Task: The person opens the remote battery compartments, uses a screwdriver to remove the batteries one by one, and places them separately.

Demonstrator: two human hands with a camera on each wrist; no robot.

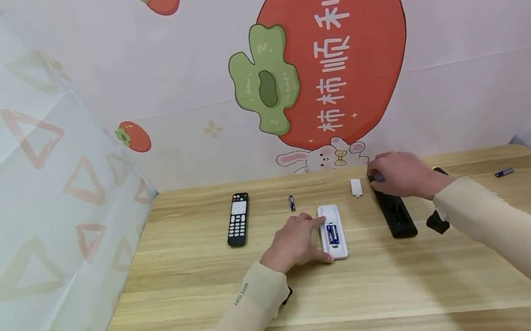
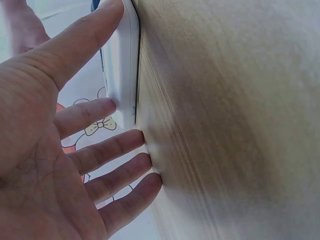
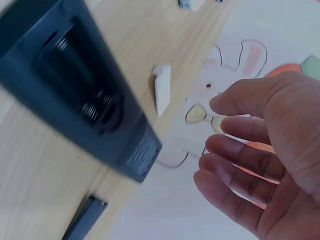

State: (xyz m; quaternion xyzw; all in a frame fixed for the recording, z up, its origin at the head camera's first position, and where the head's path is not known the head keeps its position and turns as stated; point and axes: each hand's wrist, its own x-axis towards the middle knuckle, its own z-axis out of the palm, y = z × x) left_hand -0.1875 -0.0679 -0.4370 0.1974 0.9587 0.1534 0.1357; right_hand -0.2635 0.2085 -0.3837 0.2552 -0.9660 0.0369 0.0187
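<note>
White remote point(image 1: 332, 214) on table point(image 1: 350, 302): held two batteries point(image 1: 332, 234), seating hard to judge; left undone: white cover point(image 1: 356, 187) off, black remote point(image 1: 404, 230) unfilled; touched with spread left hand point(image 1: 295, 243); held nothing in relaxed right hand point(image 1: 402, 174).

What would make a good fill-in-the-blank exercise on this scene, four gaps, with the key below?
1. The hand touching the white remote is the person's ____ one.
2. Inside that remote are exactly ____ batteries.
3. The compartment of the black remote by the right hand holds ____ batteries.
4. The remote farthest left in the head view lies with its buttons facing ____.

Missing words: left; two; no; up.
</note>
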